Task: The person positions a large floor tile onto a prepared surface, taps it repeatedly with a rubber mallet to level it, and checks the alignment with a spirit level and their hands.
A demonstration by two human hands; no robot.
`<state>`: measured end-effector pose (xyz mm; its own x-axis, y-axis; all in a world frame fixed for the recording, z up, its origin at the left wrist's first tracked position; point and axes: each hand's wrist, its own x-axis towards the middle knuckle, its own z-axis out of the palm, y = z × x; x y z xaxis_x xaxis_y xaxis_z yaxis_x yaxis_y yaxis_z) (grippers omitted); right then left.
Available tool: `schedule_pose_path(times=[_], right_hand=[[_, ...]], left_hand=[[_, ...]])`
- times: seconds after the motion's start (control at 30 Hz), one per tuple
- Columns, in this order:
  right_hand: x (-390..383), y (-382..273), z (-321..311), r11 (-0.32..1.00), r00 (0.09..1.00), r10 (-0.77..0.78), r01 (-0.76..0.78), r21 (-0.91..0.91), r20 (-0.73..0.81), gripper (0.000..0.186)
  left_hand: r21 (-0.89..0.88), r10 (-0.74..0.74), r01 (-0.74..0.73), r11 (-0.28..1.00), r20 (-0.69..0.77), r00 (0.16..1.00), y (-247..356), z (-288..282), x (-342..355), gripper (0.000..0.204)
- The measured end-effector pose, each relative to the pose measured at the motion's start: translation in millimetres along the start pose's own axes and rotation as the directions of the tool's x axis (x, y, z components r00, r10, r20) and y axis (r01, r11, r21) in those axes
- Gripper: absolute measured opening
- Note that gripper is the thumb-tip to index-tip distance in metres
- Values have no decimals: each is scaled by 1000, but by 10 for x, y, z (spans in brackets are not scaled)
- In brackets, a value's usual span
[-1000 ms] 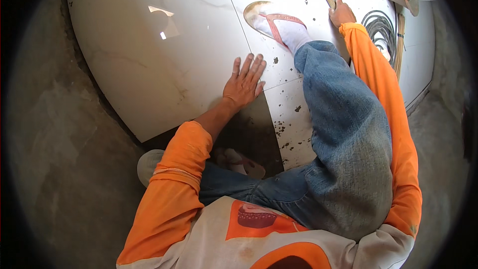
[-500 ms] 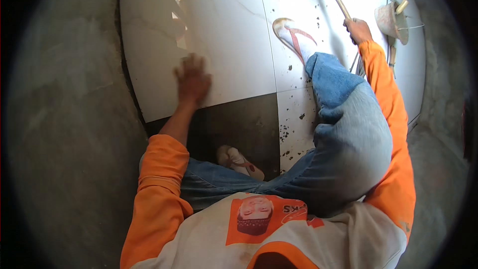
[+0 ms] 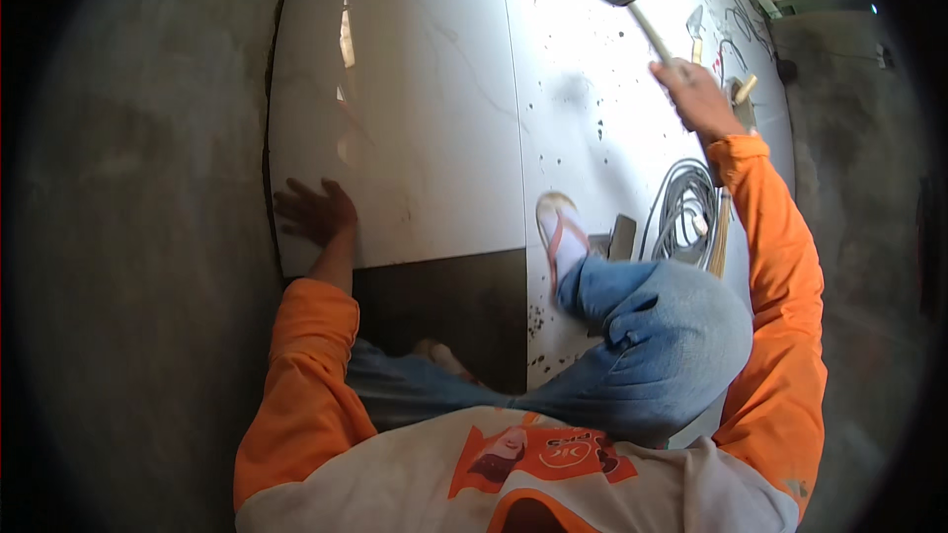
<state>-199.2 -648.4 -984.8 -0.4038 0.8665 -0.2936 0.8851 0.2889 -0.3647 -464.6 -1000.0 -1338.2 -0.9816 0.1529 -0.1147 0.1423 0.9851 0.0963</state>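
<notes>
The left hand (image 3: 318,214) lies spread on a laid white tile (image 3: 425,128); the right hand (image 3: 699,101) grips a raised mallet (image 3: 641,21). A dark floor patch (image 3: 444,301) seems left untiled.

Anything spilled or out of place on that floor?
Yes: dark crumbs lie scattered over the white tiles, with a cluster just right of the dark untiled patch. They look like spilled debris, odd against the pale, glossy surface.
</notes>
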Motion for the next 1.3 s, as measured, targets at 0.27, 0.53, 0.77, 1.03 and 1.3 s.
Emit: schedule_pose_path(times=[0.27, 0.53, 0.77, 1.03, 1.3], right_hand=[[909, 257, 1753, 933, 856, -348, 358, 48, 383, 51], [1023, -782, 2424, 750, 591, -647, 608, 261, 482, 40], [1417, -721, 2481, 762, 608, -629, 605, 230, 485, 35], [1699, -554, 2667, 677, 599, -727, 705, 210, 335, 38], [1963, -439, 2405, 813, 711, -567, 563, 146, 415, 36]], left_hand=[[59, -136, 141, 988, -85, 987, -53, 171, 140, 71], [34, -175, 182, 983, -148, 973, -196, 279, 326, 68], [46, -217, 229, 972, -179, 960, -394, 364, 520, 68], [-47, -288, 285, 957, -187, 939, -360, 316, 503, 69], [218, -166, 188, 958, -117, 979, 753, 390, 104, 72]])
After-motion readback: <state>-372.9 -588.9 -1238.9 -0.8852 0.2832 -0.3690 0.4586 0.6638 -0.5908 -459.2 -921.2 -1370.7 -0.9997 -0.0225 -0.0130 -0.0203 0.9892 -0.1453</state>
